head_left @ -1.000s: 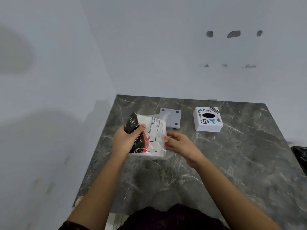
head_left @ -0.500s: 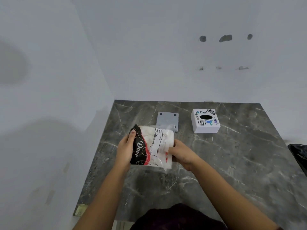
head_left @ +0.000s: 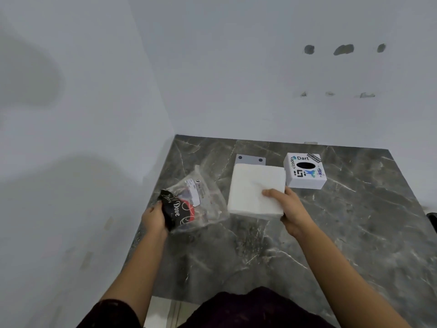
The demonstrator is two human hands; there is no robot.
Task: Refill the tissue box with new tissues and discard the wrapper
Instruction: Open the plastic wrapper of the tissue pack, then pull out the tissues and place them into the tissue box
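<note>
Head view: a dark grey marble-patterned countertop (head_left: 343, 233) fills the corner formed by two plain white walls; the rear wall (head_left: 260, 67) carries three dark holes and some small marks.

The left hand (head_left: 155, 218) is closed around the black printed end of the clear plastic wrapper (head_left: 196, 204), which is empty and crumpled and hangs open toward the right above the counter's left part.

The right hand (head_left: 292, 209) grips the near right corner of the white tissue stack (head_left: 256, 190), thumb on top and fingers underneath. The stack is clear of the wrapper, just to its right.

The white tissue box (head_left: 305, 170) stands near the rear wall, just right of the stack, with its dark oval opening facing up and stickers on top. A grey plate (head_left: 250, 159) with two dark holes lies flat behind the stack, which hides most of it.

A dark object (head_left: 432, 218) is cut off at the right edge; it cannot be identified. Dark clothing (head_left: 248, 308) fills the bottom edge.
</note>
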